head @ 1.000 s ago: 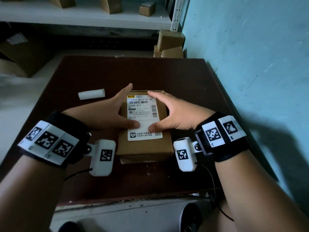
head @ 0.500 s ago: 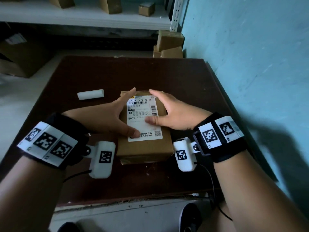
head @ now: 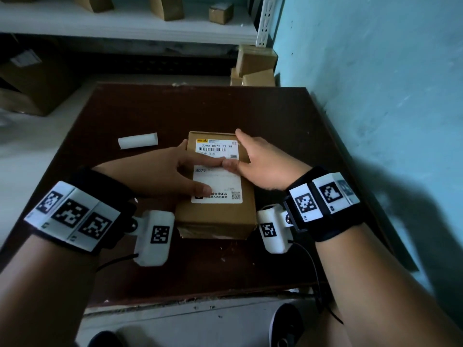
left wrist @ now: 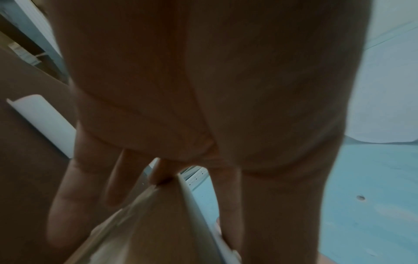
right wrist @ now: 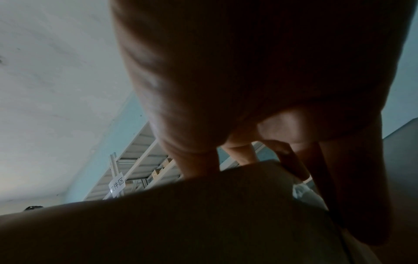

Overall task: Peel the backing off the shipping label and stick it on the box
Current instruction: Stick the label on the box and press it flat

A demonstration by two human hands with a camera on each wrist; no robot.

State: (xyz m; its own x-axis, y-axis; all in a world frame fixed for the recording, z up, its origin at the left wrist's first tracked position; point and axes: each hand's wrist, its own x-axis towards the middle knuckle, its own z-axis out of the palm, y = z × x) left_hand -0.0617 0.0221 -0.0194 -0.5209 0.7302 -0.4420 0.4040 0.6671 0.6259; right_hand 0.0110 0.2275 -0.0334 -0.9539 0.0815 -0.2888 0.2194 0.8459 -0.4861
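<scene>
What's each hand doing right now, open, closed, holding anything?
Left hand: open, straight fingers pressing the shipping label onto the box.
Right hand: open, fingers flat on the label and the box top, holding nothing.

The head camera looks down from high up at the tabletop [head: 275,116], the box [head: 218,214] and both hands, while each wrist camera sits very close under its own palm, looking along the fingers at that same box.
</scene>
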